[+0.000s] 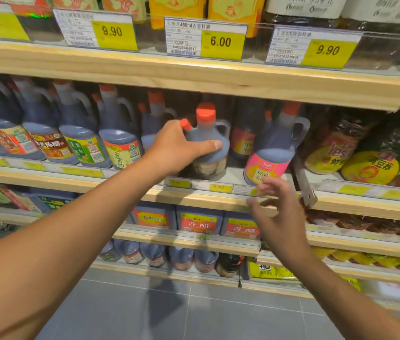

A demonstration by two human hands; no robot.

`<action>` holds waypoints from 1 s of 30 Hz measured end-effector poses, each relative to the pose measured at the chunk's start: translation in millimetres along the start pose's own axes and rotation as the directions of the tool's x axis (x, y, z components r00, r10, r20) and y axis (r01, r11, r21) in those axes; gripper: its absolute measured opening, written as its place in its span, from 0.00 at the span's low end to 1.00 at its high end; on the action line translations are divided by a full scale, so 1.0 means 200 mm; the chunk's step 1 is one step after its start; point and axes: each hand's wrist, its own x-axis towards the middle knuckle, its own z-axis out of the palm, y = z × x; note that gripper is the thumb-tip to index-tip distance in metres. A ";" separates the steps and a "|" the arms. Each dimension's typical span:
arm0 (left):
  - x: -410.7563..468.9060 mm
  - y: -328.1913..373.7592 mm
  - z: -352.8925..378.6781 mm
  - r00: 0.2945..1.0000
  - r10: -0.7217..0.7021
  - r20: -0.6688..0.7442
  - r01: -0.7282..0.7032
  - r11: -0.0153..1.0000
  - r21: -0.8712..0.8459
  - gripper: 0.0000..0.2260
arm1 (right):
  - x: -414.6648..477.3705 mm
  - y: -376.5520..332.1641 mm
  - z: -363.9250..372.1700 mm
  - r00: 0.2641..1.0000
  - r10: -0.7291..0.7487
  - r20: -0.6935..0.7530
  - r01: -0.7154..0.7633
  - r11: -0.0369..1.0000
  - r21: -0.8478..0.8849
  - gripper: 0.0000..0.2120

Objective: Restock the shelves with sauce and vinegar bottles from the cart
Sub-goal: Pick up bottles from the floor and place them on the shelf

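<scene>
Gripping red-capped vinegar jug, left hand; tag reads 6.00

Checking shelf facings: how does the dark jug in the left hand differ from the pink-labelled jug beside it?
The dark plastic jug with the brownish label is gripped by the left hand; the dark plastic jug with the pink label stands ungripped. The brownish-labelled jug sits further back on the wooden shelf; the pink-labelled one stands at its front edge. Both hold dark liquid, with orange-red caps and side handles.
</scene>
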 end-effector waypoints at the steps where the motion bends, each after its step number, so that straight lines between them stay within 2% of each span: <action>1: 0.02 0.01 0.01 0.999 -0.030 0.038 0.029 1.000 0.010 0.41 | 0.03 -0.02 0.06 0.997 -0.003 0.080 0.002 1.000 0.003 0.24; 3: 0.06 0.03 0.03 0.992 -0.085 0.094 0.081 0.996 0.048 0.40 | 0.13 -0.07 0.16 0.983 0.007 0.184 -0.013 0.999 0.032 0.32; 5: 0.08 0.04 0.05 0.986 -0.111 0.123 0.098 0.990 0.105 0.34 | 0.24 -0.10 0.24 0.974 0.033 0.222 -0.050 0.996 0.073 0.36; 9: 0.12 0.05 0.08 0.978 -0.137 0.157 0.112 0.981 0.157 0.28 | 0.39 -0.11 0.31 0.973 0.093 0.210 -0.091 0.996 -0.022 0.24; 14: 0.13 0.06 0.08 0.983 -0.118 0.141 0.100 0.987 0.126 0.24 | 0.48 -0.13 0.31 0.961 0.147 0.234 -0.120 0.985 -0.127 0.24; 18: 0.09 0.05 0.11 0.998 0.007 0.058 -0.022 0.965 0.262 0.26 | 0.50 -0.18 0.28 0.947 0.195 0.254 -0.150 0.971 -0.184 0.22; 20: 0.06 0.04 0.13 0.999 0.017 0.050 -0.032 0.949 0.312 0.23 | 0.50 -0.18 0.29 0.948 0.194 0.253 -0.144 0.969 -0.201 0.21; 23: 0.03 -0.03 0.15 1.000 -0.001 0.021 -0.005 0.962 0.275 0.22 | 0.48 -0.17 0.30 0.954 0.182 0.240 -0.130 0.968 -0.214 0.20; 25: 0.00 -0.09 0.15 0.997 0.077 -0.032 -0.067 0.970 0.235 0.22 | 0.48 -0.16 0.31 0.958 0.174 0.228 -0.129 0.971 -0.202 0.19; 27: -0.05 -0.13 0.12 0.973 0.204 -0.107 -0.166 0.944 0.286 0.21 | 0.47 -0.14 0.32 0.961 0.169 0.217 -0.132 0.976 -0.173 0.19; 28: -0.08 -0.14 0.10 0.940 0.301 -0.159 -0.227 0.902 0.367 0.19 | 0.47 -0.13 0.33 0.964 0.163 0.211 -0.132 0.980 -0.152 0.20; 30: -0.12 -0.17 0.04 0.824 0.506 -0.255 -0.307 0.777 0.549 0.18 | 0.47 -0.12 0.34 0.965 0.163 0.203 -0.140 0.982 -0.126 0.22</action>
